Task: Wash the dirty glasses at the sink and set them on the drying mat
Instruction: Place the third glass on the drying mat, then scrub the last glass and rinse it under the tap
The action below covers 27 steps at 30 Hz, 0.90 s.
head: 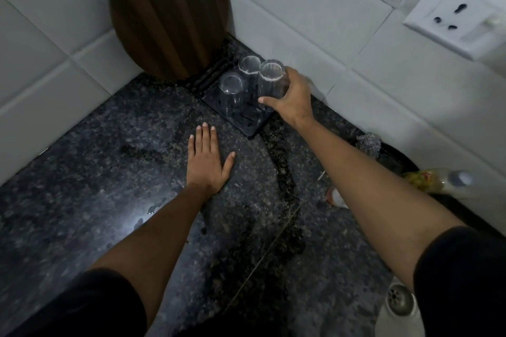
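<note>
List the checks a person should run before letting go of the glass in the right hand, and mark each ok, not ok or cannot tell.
1. Right hand grips the held glass: ok.
2. Glass is over the drying mat: ok.
3. Glass base resting fully on the mat: cannot tell.
4. Clear of the two other glasses: cannot tell, very close.
5. Left hand flat on the counter, out of the way: ok.
</note>
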{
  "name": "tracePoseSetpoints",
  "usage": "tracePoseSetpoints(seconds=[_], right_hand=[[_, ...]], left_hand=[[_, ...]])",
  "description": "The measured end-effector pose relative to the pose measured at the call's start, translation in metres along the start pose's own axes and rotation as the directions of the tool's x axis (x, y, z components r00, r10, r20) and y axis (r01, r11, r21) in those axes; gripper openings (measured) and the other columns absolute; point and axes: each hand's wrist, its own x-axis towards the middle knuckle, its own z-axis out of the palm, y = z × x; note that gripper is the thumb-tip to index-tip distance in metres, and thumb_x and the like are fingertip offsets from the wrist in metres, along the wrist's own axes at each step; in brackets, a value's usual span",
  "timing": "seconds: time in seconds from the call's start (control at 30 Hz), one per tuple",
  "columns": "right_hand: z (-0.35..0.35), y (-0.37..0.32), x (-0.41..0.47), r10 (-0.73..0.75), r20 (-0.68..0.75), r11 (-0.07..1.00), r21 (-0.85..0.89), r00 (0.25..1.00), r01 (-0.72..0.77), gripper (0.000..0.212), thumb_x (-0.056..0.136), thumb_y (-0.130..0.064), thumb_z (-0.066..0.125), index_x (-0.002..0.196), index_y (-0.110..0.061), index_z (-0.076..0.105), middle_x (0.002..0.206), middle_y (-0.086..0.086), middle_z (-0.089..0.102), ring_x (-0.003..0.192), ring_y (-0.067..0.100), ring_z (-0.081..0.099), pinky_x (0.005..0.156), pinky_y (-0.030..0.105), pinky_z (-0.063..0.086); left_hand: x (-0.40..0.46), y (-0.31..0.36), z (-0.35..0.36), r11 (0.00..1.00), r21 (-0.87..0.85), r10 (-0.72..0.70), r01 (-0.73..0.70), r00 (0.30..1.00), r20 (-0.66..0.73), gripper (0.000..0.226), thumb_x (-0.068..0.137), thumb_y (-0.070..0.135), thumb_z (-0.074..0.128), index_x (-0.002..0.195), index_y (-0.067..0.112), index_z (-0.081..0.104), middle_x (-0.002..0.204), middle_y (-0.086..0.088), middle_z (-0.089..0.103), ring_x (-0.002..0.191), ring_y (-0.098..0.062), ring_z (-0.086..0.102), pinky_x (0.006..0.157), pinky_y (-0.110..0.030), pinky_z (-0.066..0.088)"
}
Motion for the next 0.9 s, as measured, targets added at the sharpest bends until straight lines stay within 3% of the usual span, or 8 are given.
tracePoseSetpoints(seconds=[0.07, 0.17, 0.3, 0.5, 0.67, 0.73, 0.83, 0.9], right_hand=[[-0.014, 0.001, -0.015, 0.032, -0.007, 0.999, -0.016, 0.999, -0.032, 0.082, 0.073, -0.028, 0.096, 0.142, -0.009, 0.055, 0.132, 0.004, 0.063, 0.116, 0.012, 0.057, 0.1, 0.024, 0.047], [-0.045, 0.009, -0.047, 0.076, -0.044, 0.996, -0.044, 0.996, -0.078, 0.068, 0.085, -0.028, 0.086, 0.144, -0.011, 0.056, 0.133, 0.007, 0.063, 0.119, 0.017, 0.059, 0.101, 0.03, 0.049], [-0.099, 0.027, -0.103, 0.093, -0.096, 0.982, -0.155, 0.991, -0.107, 0.058, 0.091, -0.039, 0.078, 0.139, -0.012, 0.06, 0.132, 0.007, 0.065, 0.122, 0.022, 0.061, 0.104, 0.038, 0.051], [-0.152, 0.051, -0.189, 0.126, -0.067, 0.943, -0.301, 0.99, -0.14, 0.069, 0.089, -0.06, 0.073, 0.139, -0.014, 0.062, 0.134, 0.007, 0.063, 0.122, 0.025, 0.061, 0.1, 0.041, 0.053], [-0.153, 0.072, -0.234, 0.235, 0.03, 0.948, -0.227, 0.971, -0.222, 0.09, 0.081, -0.062, 0.081, 0.151, -0.014, 0.051, 0.144, 0.009, 0.055, 0.131, 0.025, 0.055, 0.104, 0.035, 0.047], [-0.146, 0.08, -0.243, 0.252, 0.05, 0.947, -0.216, 0.966, -0.236, 0.094, 0.078, -0.055, 0.087, 0.154, -0.017, 0.046, 0.148, 0.008, 0.052, 0.134, 0.025, 0.053, 0.106, 0.037, 0.047], [-0.135, 0.087, -0.249, 0.217, -0.013, 0.951, -0.224, 0.976, -0.214, 0.08, 0.081, -0.027, 0.088, 0.15, -0.019, 0.048, 0.143, 0.009, 0.054, 0.128, 0.028, 0.057, 0.101, 0.038, 0.051], [-0.132, 0.086, -0.25, 0.208, -0.074, 0.955, -0.201, 0.975, -0.219, 0.072, 0.079, -0.022, 0.086, 0.142, -0.021, 0.052, 0.133, 0.009, 0.061, 0.118, 0.028, 0.062, 0.093, 0.033, 0.052]], left_hand=[[0.0, 0.003, 0.0, 1.0, -0.009, -0.007, 0.007, 1.0, 0.009, 0.089, 0.106, 0.064, 0.017, 0.166, -0.002, 0.009, 0.174, -0.024, 0.006, 0.162, -0.037, 0.0, 0.131, -0.051, 0.0], [-0.005, 0.02, -0.004, 0.999, -0.043, 0.001, 0.0, 1.0, 0.026, 0.08, 0.108, 0.053, 0.021, 0.164, -0.005, 0.016, 0.172, -0.027, 0.014, 0.161, -0.04, 0.009, 0.131, -0.054, 0.006], [-0.035, 0.07, -0.001, 0.974, -0.098, 0.207, -0.204, 0.978, 0.018, 0.077, 0.107, 0.051, 0.027, 0.162, -0.003, 0.026, 0.169, -0.025, 0.026, 0.158, -0.04, 0.022, 0.131, -0.051, 0.013], [-0.081, 0.157, 0.016, 0.92, -0.138, 0.382, -0.366, 0.917, 0.118, 0.083, 0.106, 0.059, 0.021, 0.165, 0.002, 0.018, 0.174, -0.019, 0.014, 0.162, -0.033, 0.01, 0.132, -0.045, 0.006], [-0.108, 0.176, 0.037, 0.894, -0.078, 0.448, -0.441, 0.879, 0.165, 0.081, 0.107, 0.056, 0.019, 0.166, 0.0, 0.012, 0.174, -0.021, 0.008, 0.163, -0.033, 0.004, 0.132, -0.047, 0.004], [-0.115, 0.176, 0.044, 0.887, -0.018, 0.458, -0.461, 0.875, 0.155, 0.081, 0.108, 0.055, 0.017, 0.166, 0.0, 0.009, 0.174, -0.021, 0.005, 0.163, -0.034, 0.001, 0.132, -0.049, 0.003], [-0.118, 0.176, 0.048, 0.886, 0.009, 0.458, -0.464, 0.878, 0.137, 0.079, 0.109, 0.052, 0.018, 0.166, -0.002, 0.008, 0.174, -0.023, 0.005, 0.163, -0.036, 0.001, 0.132, -0.052, 0.005], [-0.117, 0.178, 0.045, 0.888, -0.007, 0.455, -0.46, 0.878, 0.148, 0.079, 0.109, 0.052, 0.019, 0.165, -0.002, 0.008, 0.174, -0.024, 0.005, 0.162, -0.037, 0.001, 0.132, -0.051, 0.004]])
